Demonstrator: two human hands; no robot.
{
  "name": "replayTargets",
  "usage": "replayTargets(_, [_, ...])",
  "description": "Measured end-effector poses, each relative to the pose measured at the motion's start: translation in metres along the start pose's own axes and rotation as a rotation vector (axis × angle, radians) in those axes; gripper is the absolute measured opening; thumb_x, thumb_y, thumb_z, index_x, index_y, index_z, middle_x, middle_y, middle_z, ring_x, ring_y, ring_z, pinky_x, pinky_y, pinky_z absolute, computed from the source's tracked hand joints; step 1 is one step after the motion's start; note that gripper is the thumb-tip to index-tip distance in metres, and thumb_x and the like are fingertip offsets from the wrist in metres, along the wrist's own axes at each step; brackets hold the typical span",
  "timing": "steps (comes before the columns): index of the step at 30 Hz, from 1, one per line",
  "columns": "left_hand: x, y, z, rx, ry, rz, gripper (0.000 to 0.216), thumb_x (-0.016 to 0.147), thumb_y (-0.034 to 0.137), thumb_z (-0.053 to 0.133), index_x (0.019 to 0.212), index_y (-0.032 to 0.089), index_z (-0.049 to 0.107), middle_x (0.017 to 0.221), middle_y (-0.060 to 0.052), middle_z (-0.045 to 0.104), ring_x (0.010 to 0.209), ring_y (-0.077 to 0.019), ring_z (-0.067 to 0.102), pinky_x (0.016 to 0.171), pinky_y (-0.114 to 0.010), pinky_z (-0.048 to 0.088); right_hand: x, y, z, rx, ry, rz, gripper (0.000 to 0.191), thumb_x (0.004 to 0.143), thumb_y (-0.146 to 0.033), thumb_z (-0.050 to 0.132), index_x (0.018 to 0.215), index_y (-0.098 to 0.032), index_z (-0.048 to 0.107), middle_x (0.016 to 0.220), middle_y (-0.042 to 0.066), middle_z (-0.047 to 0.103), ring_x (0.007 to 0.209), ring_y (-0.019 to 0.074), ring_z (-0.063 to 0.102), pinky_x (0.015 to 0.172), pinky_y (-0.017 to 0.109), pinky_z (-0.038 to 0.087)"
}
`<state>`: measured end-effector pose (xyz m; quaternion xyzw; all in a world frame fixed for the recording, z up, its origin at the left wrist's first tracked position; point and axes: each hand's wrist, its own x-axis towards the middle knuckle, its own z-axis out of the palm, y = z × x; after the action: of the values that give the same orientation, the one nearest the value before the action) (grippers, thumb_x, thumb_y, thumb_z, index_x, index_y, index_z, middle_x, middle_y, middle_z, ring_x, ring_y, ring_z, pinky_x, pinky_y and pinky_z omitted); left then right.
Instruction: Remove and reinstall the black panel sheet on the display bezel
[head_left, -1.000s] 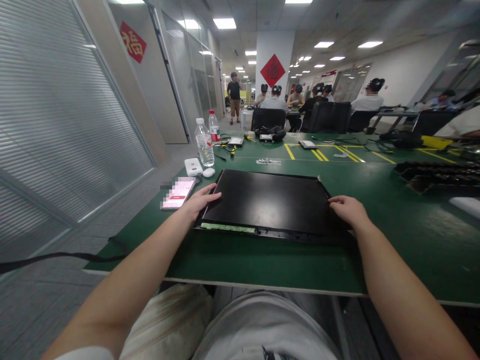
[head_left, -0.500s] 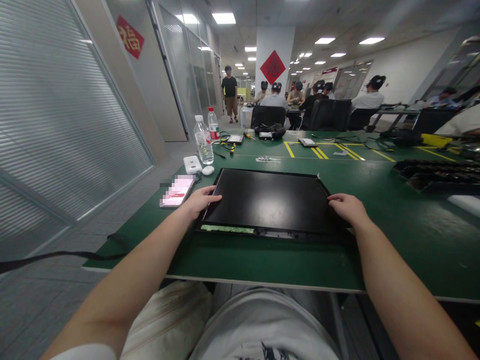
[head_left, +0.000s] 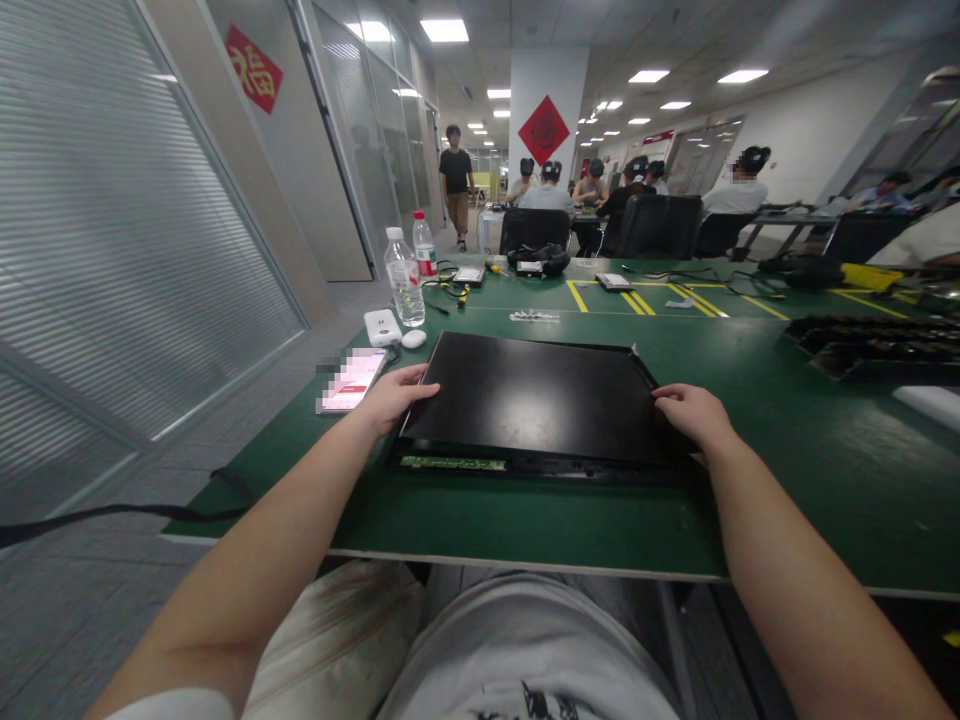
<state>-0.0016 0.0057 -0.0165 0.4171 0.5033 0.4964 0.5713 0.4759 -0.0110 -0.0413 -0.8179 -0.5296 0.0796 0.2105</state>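
A large black flat panel [head_left: 536, 397] lies on the green table [head_left: 525, 520] in front of me, with a green circuit strip [head_left: 452, 463] showing along its near edge. My left hand [head_left: 394, 397] grips the panel's left edge, thumb on top and fingers curled under. On the opposite edge, my right hand [head_left: 694, 413] holds the same way. The near side of the panel sits slightly raised above the frame beneath it.
A phone [head_left: 352, 379] with a lit screen lies left of the panel, beside a white charger [head_left: 383, 326] and two water bottles [head_left: 405, 277]. Black trays [head_left: 877, 345] sit at the right. Cables and tools lie farther back. Several people sit at far tables; one stands in the aisle.
The panel's near edge has lifted a little off the frame under it. Both hands stay on its side edges.
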Motion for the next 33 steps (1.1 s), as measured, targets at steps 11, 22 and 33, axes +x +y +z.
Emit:
replayTargets(11, [-0.006,0.004,0.003,0.042,-0.023,0.043,0.054,0.048,0.013,0.095,0.1,0.018,0.081,0.1,-0.009,0.084,0.09,-0.0284,0.079,0.076,-0.037,0.064,0.002,0.002,0.0,0.004,-0.033,-0.001,0.035,0.084,-0.028,0.059,0.109,-0.022,0.083,0.103,0.009,0.079,0.093,0.0278,0.071,0.079,0.036,0.053])
replayTargets(22, [-0.009,0.008,0.004,0.098,-0.013,0.055,0.054,0.048,0.014,0.097,0.099,0.019,0.081,0.101,-0.01,0.083,0.104,-0.0339,0.078,0.09,-0.043,0.064,0.002,0.001,0.0,0.0,-0.014,-0.003,0.034,0.081,-0.029,0.06,0.106,-0.023,0.084,0.1,0.009,0.079,0.092,0.027,0.071,0.08,0.035,0.053])
replayTargets(33, [-0.009,0.011,0.005,-0.013,-0.001,0.136,0.066,0.05,0.014,0.097,0.114,0.012,0.078,0.119,-0.014,0.079,0.114,-0.0333,0.073,0.098,-0.043,0.061,0.005,0.001,-0.001,0.092,0.023,0.053,0.043,0.079,-0.029,0.066,0.119,-0.021,0.079,0.094,0.008,0.076,0.084,0.0246,0.071,0.081,0.034,0.055])
